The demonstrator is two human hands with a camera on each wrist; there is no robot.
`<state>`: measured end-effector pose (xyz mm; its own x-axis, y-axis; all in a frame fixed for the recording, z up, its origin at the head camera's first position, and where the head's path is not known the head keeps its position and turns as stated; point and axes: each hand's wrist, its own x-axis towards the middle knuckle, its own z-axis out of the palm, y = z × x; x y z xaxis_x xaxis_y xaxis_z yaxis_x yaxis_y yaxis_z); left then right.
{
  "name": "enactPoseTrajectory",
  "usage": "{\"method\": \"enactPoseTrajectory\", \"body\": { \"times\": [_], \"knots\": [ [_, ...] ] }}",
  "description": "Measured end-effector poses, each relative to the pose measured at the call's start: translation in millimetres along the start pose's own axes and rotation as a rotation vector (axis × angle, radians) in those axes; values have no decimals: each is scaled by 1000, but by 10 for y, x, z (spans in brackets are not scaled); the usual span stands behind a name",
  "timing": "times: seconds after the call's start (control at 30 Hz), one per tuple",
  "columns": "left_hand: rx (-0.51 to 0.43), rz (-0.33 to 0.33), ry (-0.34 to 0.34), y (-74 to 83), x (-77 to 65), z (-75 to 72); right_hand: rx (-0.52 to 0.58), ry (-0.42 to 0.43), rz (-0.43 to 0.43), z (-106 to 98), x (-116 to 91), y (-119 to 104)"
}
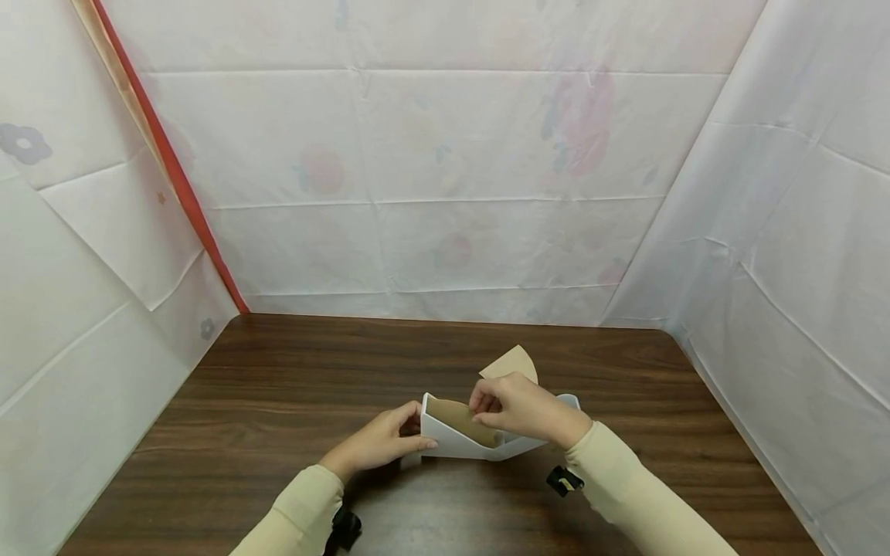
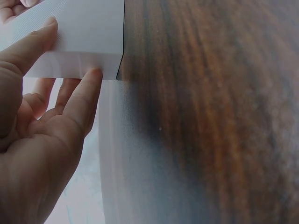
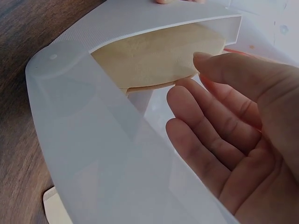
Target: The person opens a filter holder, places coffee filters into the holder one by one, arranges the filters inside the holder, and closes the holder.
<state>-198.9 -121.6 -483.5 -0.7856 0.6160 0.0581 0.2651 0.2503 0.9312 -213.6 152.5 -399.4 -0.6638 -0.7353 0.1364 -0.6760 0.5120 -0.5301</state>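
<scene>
One white box (image 1: 445,443) stands on the dark wooden surface (image 1: 292,386), its left end gripped by the left hand (image 1: 378,442) with the thumb on the near wall, while the right hand (image 1: 524,405), partly closed, pinches the edge of the tan paper (image 1: 452,415) inside it. The box looks light, stiff and smooth, so its end suits a steadying hold; the paper seems thin and easily creased, best taken gently by its free edge. A tan sheet (image 1: 511,364) lies just beyond.
</scene>
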Motion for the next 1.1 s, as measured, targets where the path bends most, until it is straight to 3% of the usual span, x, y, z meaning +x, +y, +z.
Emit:
{"method": "enactPoseTrajectory", "body": {
  "times": [0.33,0.5,0.9,1.1],
  "knots": [
    [-5,5,0,-19,1,2,-2,23,-12,-59,-19,10],
    [-4,5,1,-21,5,-2,18,24,33,-140,-47,11],
    [15,8,-6,-38,12,-3,-23,134,93,-370,-136,98],
    [16,-8,-10,-39,11,-9,-24,138,138,-429,-166,160]
  ]
}}
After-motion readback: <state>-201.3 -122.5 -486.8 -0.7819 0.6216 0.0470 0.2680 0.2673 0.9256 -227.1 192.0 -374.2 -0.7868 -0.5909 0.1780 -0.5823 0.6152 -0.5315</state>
